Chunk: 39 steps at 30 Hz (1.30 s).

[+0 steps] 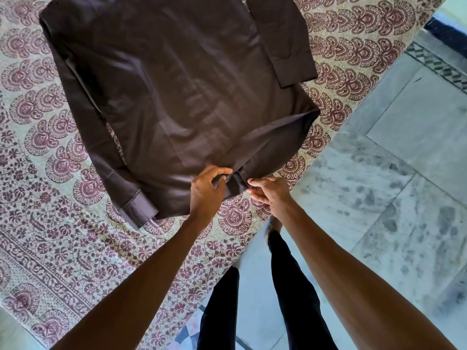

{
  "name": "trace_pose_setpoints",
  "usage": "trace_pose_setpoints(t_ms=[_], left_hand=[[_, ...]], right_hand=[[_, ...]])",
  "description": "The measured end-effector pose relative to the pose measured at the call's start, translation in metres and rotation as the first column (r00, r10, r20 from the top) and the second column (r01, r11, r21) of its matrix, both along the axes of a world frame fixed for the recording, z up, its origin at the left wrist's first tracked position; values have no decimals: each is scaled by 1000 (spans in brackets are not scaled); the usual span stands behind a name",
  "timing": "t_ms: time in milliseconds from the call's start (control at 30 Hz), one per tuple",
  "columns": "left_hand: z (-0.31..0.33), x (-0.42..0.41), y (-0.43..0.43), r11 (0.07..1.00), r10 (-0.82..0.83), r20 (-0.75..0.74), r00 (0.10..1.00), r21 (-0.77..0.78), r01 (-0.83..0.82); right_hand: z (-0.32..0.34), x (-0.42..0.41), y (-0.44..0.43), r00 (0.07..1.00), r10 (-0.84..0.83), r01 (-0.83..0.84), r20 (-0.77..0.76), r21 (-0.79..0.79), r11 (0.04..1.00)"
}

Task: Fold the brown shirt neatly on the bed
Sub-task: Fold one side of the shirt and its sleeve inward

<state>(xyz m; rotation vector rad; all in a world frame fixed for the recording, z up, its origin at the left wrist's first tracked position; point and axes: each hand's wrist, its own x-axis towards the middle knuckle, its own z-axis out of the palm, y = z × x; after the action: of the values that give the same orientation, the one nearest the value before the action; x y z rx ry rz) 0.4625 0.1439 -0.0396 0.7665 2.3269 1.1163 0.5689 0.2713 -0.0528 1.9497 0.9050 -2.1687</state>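
The brown shirt [171,97] lies spread flat on the bed [50,236], which wears a cream cover with maroon paisley print. One long sleeve runs down the shirt's left side, and the other lies across the upper right. At the near hem, the right corner is turned up into a fold. My left hand [207,190] pinches the cloth at that fold. Just beside it, my right hand [270,192] holds the hem's edge with its fingertips. Both hands are close together at the bed's near edge.
The bed's edge runs diagonally from lower centre to upper right. Beyond it is a grey marble tile floor [391,185] with a dark patterned border strip [439,64]. My legs in black trousers [290,286] stand on the floor beside the bed.
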Motion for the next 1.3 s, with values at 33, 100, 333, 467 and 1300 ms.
trace_pose_setpoints(t_ms=[33,100,333,467,1300], left_hand=[[0,0,0,1000,-16,-4,1000,-1,16],[-2,0,0,998,-59,-20,998,-36,58],[-10,-3,3,617,-675,30,737,-526,586],[-9,-6,16,434,-840,92,535,-478,764],[-26,8,89,917,-93,-143,985,-397,29]], right_hand=[[-1,-1,2,1000,21,-22,21,7,1000],[-2,-3,3,997,72,-73,39,24,997],[-10,-2,17,913,350,-375,211,91,923],[-5,14,63,821,313,-471,478,257,844],[6,2,178,652,298,-737,697,676,31]])
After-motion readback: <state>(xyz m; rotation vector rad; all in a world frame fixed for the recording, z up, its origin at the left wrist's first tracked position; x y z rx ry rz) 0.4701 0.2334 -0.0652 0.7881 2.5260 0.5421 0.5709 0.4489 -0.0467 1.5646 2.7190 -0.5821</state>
